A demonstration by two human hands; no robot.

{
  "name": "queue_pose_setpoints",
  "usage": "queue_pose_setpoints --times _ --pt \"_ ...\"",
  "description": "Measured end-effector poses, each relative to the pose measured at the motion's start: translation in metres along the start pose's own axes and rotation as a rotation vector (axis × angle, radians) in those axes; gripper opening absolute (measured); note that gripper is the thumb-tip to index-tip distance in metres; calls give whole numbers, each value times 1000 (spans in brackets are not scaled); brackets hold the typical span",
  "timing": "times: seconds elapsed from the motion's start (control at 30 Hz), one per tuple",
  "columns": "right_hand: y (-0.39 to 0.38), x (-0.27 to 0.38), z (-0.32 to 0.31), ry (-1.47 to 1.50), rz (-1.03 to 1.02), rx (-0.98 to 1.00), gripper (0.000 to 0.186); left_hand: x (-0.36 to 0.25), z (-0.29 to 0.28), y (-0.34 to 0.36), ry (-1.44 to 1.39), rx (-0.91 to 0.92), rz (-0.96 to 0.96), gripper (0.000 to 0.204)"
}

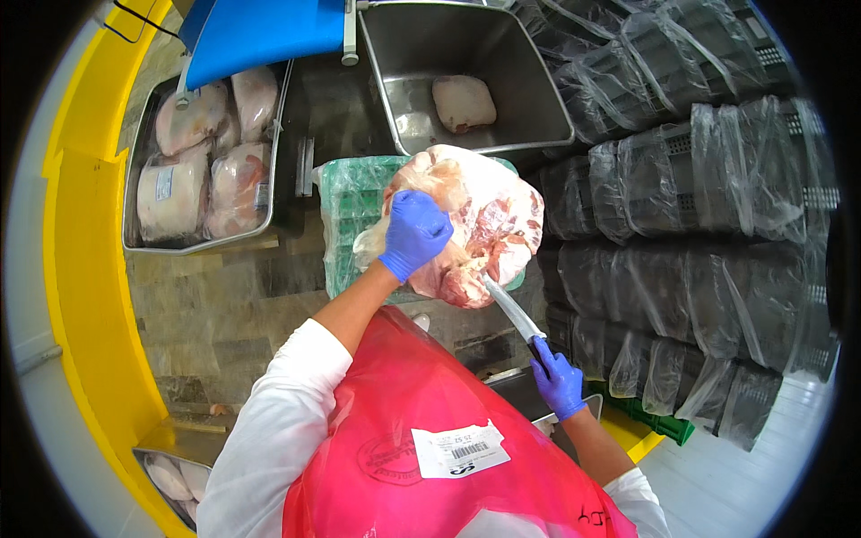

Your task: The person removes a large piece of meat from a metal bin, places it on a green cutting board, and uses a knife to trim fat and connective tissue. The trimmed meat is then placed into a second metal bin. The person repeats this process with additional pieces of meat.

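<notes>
A large raw cut of meat (498, 193), pale with fat and pink-red in places, lies on a plastic-covered green crate (345, 211). My left hand (417, 231), in a blue-purple glove, is closed in a fist on the left side of the meat, gripping its surface. What is pinched under the fingers is hidden. My right hand (558, 381), gloved alike, is wrapped around the handle of a knife (511, 309). The long blade points up and to the left, and its tip meets the lower edge of the meat, beside a reddish lobe.
Beyond the crate stands a deep metal bin (404, 99) with one pale piece (464, 101) inside. At left, another metal bin (202, 244) holds several wrapped cuts. Plastic-draped grey crates (664, 188) are stacked along the right. A blue panel (269, 36) overhangs the far left.
</notes>
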State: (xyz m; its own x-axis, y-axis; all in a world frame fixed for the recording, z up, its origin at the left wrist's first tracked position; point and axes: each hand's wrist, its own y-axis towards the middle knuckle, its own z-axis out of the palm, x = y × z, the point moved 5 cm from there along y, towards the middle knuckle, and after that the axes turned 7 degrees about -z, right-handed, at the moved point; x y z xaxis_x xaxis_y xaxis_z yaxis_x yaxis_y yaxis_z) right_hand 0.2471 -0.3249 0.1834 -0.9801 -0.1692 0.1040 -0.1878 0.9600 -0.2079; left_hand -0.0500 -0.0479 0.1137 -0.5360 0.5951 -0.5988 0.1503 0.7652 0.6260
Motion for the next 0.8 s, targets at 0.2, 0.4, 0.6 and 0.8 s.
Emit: queue_pose_setpoints --times 0.2,0.4,0.6,0.8 --pt "-9 27 -114 -8 79 63 55 6 -1 3 7 -55 -34 26" --pt "13 64 -190 -58 33 65 44 1 5 3 6 -34 0 26" --pt "46 98 -200 -204 -112 134 43 3 -1 13 -92 150 37 25" --pt "81 141 -204 -337 -101 374 48 2 -11 8 -45 74 181 25"
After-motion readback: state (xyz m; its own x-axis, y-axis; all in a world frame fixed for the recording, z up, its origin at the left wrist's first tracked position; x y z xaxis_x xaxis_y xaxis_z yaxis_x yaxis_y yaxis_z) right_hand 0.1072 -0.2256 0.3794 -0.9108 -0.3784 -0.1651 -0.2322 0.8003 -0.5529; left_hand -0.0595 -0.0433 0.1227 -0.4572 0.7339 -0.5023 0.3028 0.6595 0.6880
